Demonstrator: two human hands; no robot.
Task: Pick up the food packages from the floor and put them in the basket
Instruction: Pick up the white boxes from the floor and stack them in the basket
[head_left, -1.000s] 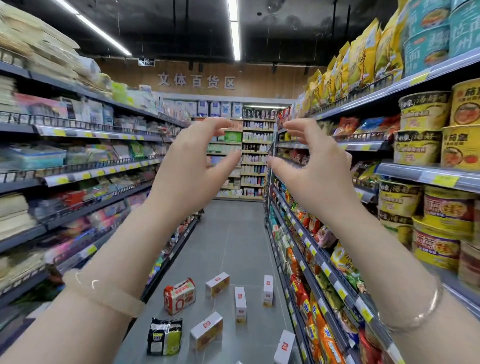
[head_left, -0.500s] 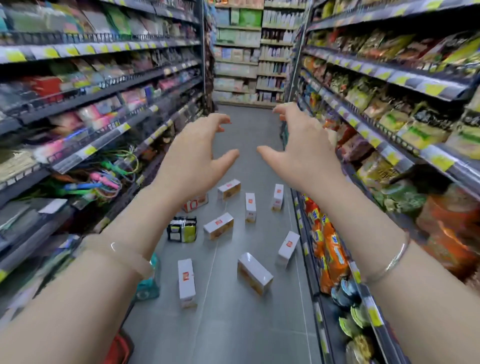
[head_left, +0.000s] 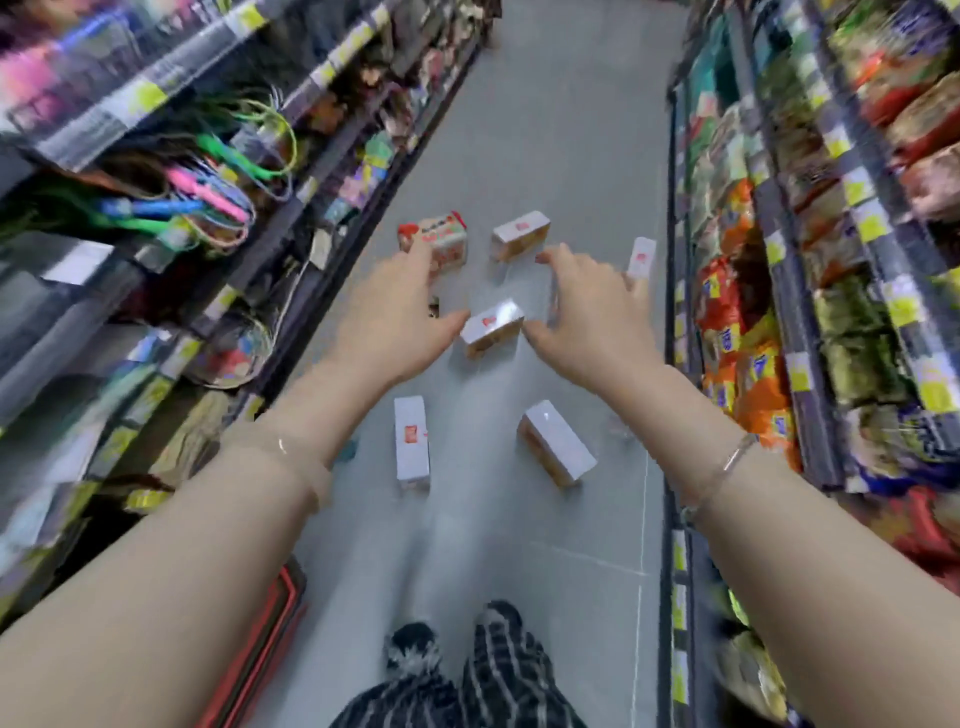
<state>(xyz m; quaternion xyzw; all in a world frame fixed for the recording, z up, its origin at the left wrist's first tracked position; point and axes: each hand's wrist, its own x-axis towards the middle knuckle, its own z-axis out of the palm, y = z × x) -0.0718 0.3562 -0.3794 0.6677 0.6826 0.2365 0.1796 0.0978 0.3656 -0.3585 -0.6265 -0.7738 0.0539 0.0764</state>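
The aisle floor (head_left: 571, 171) runs as a narrow grey lane between the left shelves (head_left: 171, 218) and the right shelves (head_left: 810, 291), which wall in both sides. White boxes lie scattered across the middle of it: one (head_left: 491, 327) between the two open hands, two nearer ones (head_left: 411, 442) (head_left: 556, 441) with bare floor between them, and more beyond beside a red-and-white package (head_left: 439, 244). A red basket (head_left: 260, 639) stands at the lower left against the shelving. Far up the aisle the floor lies bare.

Stocked shelves (head_left: 156, 171) lining the left, snack shelves (head_left: 810, 270) running along the right, grey floor (head_left: 561, 130) stretching far between, skipping ropes (head_left: 208, 202) hanging left.
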